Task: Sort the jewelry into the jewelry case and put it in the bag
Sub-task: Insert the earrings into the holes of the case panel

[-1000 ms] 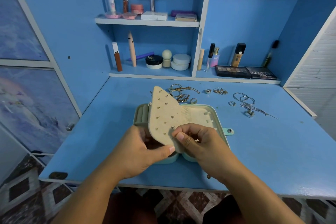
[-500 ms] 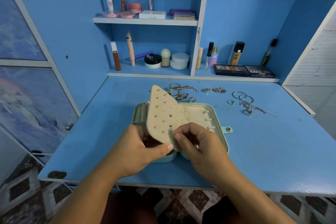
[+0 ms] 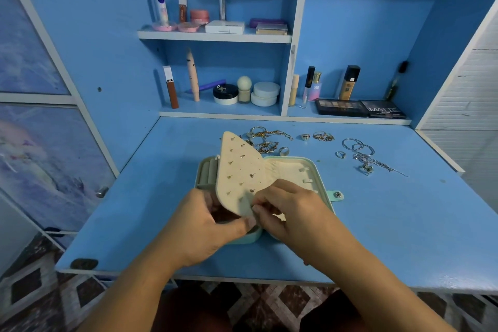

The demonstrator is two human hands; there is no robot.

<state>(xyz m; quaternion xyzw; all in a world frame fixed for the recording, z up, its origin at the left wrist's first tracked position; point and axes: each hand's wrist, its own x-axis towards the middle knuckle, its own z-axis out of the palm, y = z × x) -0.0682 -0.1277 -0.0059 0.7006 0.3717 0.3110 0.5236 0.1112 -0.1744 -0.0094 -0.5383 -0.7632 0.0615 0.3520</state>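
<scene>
Blue desk [image 3: 390, 224] carries the open jewelry case [image 3: 318, 170] — left hand [image 3: 207, 226] pinches its raised earring panel [image 3: 242, 172], right hand [image 3: 291, 210] pinches the panel's lower edge, fingers curled.

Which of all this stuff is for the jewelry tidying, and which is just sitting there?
For the job: jewelry case, earring panel pinched by left hand and right hand, gold chains and rings, silver hoops and chain.

Just lying about: eyeshadow palettes, foundation bottle, cream jars, Nivea tube.
</scene>
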